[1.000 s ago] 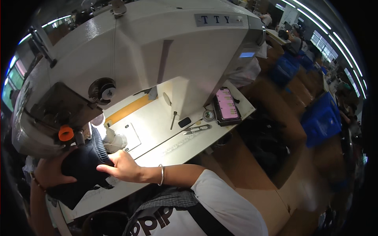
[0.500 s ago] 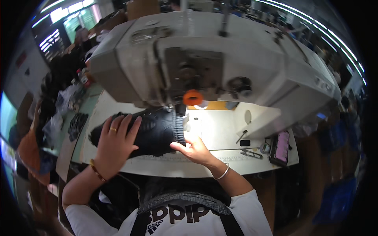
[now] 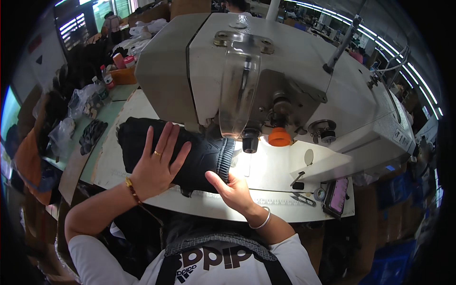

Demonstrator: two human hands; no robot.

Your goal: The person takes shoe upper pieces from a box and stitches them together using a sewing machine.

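A black padded piece with a ribbed edge [image 3: 202, 159] lies on the white machine table under the sewing head. My left hand [image 3: 159, 164] rests flat on top of it, fingers spread. At its ribbed right edge, my right hand [image 3: 232, 190] grips the piece with the thumb on top; the other fingers are partly hidden beneath. The sewing machine [image 3: 185, 61] arches over the work, and its needle area is hidden behind the head. A bright lamp lights the table just right of the ribbed edge.
A ruler strip [image 3: 270, 201] runs along the table's front. Thread snips [image 3: 303, 199], a tape roll [image 3: 319, 194] and a phone-like pink and black object [image 3: 337, 197] lie at the right. On the left side table are a dark crumpled piece [image 3: 92, 135], plastic bags [image 3: 61, 137] and bottles [image 3: 107, 76].
The view has shifted, so the machine sits further right in the picture. The black piece's left end shows broader, and my left hand lies nearer its middle. My right hand keeps to the ribbed edge.
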